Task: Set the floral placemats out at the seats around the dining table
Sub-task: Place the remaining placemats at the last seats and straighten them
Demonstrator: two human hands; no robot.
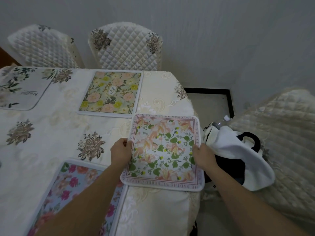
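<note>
Now the fingers (125,142) of the left hand (120,151) are pinching the left edge of a square white-bordered placemat with peach flowers and green leaves (163,150), while the right hand (202,155) is gripping its right edge. It is hovering or just touching down at the right end of the cream embroidered desk (51,133), slightly overhanging. Three other floral mats are already lying at seats: yellow-green far (110,92), grey-white far left (20,89), pink-blue near (73,189). Next, I judge, squaring it inward before letting go.
</note>
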